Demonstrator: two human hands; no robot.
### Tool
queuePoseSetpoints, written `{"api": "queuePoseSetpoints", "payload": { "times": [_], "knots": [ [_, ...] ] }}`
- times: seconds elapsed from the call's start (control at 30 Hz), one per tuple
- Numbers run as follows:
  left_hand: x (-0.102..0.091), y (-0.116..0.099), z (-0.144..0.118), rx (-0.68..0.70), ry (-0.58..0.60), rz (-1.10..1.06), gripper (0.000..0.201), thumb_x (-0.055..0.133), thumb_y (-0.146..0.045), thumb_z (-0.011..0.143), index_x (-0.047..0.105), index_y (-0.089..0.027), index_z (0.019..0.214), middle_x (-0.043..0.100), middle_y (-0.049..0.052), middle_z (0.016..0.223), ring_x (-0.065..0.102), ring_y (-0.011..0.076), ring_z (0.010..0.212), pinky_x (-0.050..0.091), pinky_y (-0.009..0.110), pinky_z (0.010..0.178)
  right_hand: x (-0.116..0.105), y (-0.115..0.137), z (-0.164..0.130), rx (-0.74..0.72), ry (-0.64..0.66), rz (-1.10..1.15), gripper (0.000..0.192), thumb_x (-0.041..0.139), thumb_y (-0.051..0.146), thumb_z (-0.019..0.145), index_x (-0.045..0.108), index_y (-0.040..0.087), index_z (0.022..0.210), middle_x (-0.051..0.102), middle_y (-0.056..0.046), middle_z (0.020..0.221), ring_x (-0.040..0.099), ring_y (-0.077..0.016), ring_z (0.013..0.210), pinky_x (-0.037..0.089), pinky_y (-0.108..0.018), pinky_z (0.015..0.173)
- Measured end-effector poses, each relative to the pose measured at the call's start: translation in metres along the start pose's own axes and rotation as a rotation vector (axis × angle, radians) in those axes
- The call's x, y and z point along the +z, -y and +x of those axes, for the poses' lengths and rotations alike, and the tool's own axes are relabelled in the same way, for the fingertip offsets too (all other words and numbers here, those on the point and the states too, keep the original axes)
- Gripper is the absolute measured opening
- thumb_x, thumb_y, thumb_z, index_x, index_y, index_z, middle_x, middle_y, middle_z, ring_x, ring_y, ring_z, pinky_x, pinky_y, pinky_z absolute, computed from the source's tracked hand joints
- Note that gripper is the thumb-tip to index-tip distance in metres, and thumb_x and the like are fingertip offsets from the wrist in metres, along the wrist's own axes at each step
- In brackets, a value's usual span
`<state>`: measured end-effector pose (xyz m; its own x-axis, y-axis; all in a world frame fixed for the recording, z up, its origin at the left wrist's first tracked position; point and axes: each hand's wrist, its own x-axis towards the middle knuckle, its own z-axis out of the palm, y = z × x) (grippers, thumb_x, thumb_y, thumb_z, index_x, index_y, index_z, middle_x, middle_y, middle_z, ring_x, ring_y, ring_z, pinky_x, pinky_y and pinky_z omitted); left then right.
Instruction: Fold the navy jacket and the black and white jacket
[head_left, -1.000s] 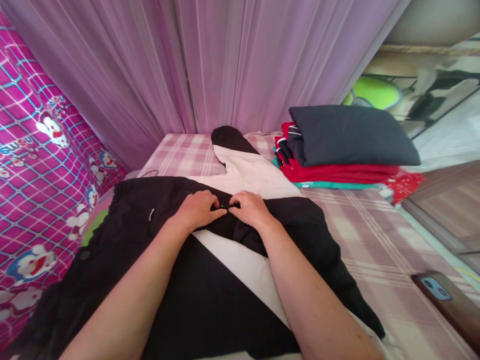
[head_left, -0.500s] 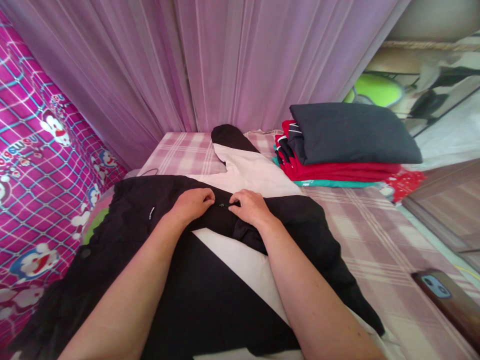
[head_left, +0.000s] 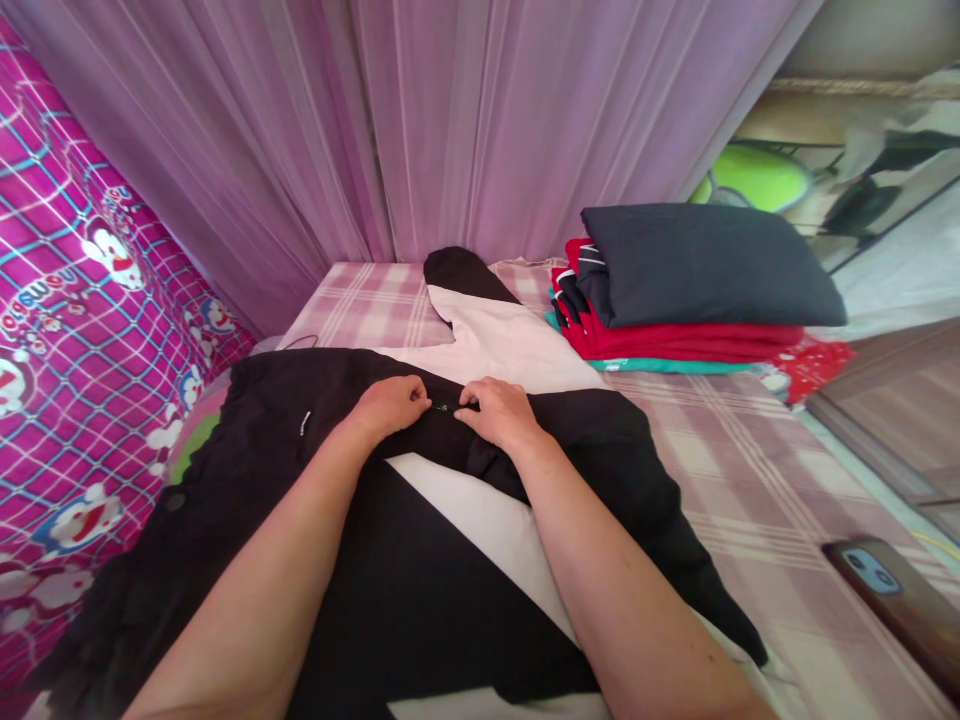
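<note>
A black and white garment, which looks like a jacket (head_left: 420,580), lies spread out, with one white sleeve (head_left: 495,340) with a black end pointing away from me. Across it runs a band of black fabric (head_left: 442,440). My left hand (head_left: 394,405) pinches at this band, thumb and fingertips together. Just to its right, my right hand (head_left: 495,408) is pinched in the same way. Between the fingertips shows a small shiny detail (head_left: 442,408), too small to name. A round button (head_left: 174,498) and a small white label (head_left: 305,423) sit on the black cloth at left.
A stack of folded clothes (head_left: 705,270) stands at the back right on the checked cloth (head_left: 720,450). At the right edge lies a phone (head_left: 892,590). A purple curtain (head_left: 465,120) hangs behind, and pink patterned fabric (head_left: 60,330) rises on the left.
My hands stay at nearly the same place, fingertips shifting slightly. The small detail between them now shows as a greenish line. The garment has hardly moved.
</note>
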<state>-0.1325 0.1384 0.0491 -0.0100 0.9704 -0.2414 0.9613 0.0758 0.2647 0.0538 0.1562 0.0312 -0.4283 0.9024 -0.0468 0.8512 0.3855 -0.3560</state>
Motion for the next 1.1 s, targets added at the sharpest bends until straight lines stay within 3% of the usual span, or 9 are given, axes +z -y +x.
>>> {"api": "queuePoseSetpoints", "payload": {
  "times": [0.67, 0.9, 1.1],
  "knots": [
    [0.000, 0.007, 0.005, 0.013, -0.064, 0.015, 0.020, 0.053, -0.036, 0.084, 0.068, -0.024, 0.090, 0.073, 0.002, 0.091, 0.065, 0.0184, 0.082, 0.044, 0.027, 0.068, -0.005, 0.005, -0.002, 0.024, 0.005, -0.010, 0.012, 0.068, 0.037, 0.087, 0.072, 0.028, 0.093, 0.072, -0.002, 0.104, 0.064, -0.0204, 0.099, 0.042, -0.034, 0.086],
    [-0.004, 0.015, 0.004, 0.046, -0.015, -0.168, 0.024, 0.053, -0.041, 0.081, 0.068, -0.022, 0.081, 0.068, 0.000, 0.075, 0.061, 0.0166, 0.071, 0.043, 0.027, 0.063, -0.005, 0.005, -0.003, 0.007, -0.010, 0.003, 0.011, 0.067, 0.035, 0.086, 0.071, 0.027, 0.092, 0.072, -0.002, 0.103, 0.063, -0.0208, 0.099, 0.041, -0.034, 0.086],
    [-0.010, 0.015, 0.000, 0.173, -0.032, -0.337, 0.032, 0.053, -0.048, 0.080, 0.065, -0.019, 0.071, 0.062, -0.001, 0.066, 0.055, 0.0140, 0.063, 0.040, 0.026, 0.060, 0.002, 0.003, 0.000, -0.139, -0.076, 0.111, 0.034, 0.069, 0.025, 0.083, 0.066, 0.030, 0.117, 0.070, 0.000, 0.106, 0.063, -0.0184, 0.099, 0.040, -0.033, 0.089]
  ]
}}
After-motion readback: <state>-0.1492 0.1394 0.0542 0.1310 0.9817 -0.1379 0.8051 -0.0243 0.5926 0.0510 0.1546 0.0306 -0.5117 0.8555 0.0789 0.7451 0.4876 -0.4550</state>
